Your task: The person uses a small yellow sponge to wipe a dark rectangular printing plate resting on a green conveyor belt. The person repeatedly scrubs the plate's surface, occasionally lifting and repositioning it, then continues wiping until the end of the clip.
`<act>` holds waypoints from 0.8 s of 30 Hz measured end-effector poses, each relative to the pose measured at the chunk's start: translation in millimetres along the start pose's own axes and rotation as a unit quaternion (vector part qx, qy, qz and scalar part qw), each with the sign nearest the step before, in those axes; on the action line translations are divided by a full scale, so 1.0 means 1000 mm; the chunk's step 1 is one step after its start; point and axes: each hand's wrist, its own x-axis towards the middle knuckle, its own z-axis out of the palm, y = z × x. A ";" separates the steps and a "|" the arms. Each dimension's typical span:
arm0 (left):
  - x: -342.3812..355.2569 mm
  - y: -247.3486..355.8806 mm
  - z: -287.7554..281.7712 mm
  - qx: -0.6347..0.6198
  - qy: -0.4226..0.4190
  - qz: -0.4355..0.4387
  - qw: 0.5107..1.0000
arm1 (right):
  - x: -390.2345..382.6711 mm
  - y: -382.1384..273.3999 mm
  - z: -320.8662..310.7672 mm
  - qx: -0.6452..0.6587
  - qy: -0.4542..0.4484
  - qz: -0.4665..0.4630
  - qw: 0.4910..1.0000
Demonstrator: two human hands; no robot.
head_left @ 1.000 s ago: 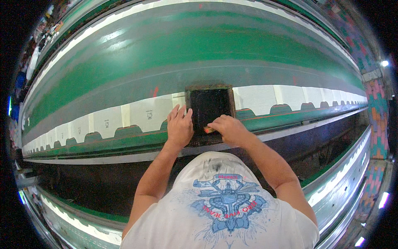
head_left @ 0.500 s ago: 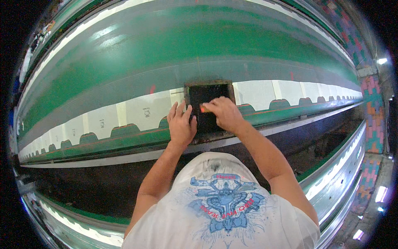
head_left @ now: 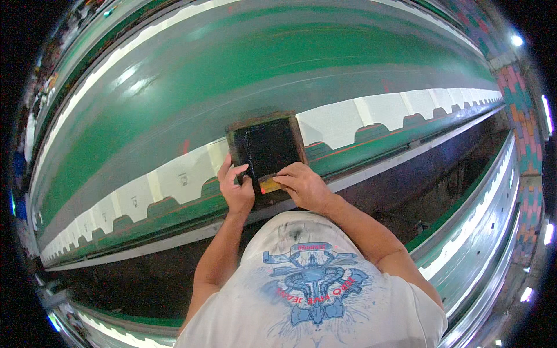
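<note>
A square wooden screen frame with a black inner surface lies across a long strip of white pieces with dark scalloped marks. My left hand rests against the frame's lower left side, its fingers apart and partly bent. My right hand grips a yellow squeegee with a red tip, held flat along the frame's near end, inside or on its rim; which, I cannot tell.
A long green table runs from left to right beneath the frame, edged by a pale rail. Below it is a dark gap, with another parallel table at lower right. A tiled floor shows at the far right.
My right hand has pulled the squeegee from the frame's middle toward me to its near end. The view has turned, so the table now slants upward to the right.
</note>
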 end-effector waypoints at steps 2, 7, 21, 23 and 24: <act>-0.003 0.013 0.022 -0.033 -0.004 0.006 0.999 | -0.013 0.013 -0.012 0.041 0.026 0.017 0.999; -0.011 0.041 0.101 -0.026 -0.018 0.036 0.999 | -0.055 0.064 -0.064 0.038 0.073 0.032 0.996; -0.028 0.080 0.232 -0.124 0.004 -0.061 0.990 | -0.105 0.154 -0.167 0.029 0.027 -0.006 0.999; -0.029 0.079 0.233 -0.143 0.008 -0.066 0.987 | -0.102 0.155 -0.168 0.012 0.018 -0.031 0.999; -0.030 0.079 0.234 -0.149 0.009 -0.074 0.986 | -0.100 0.155 -0.169 0.001 0.016 -0.043 0.999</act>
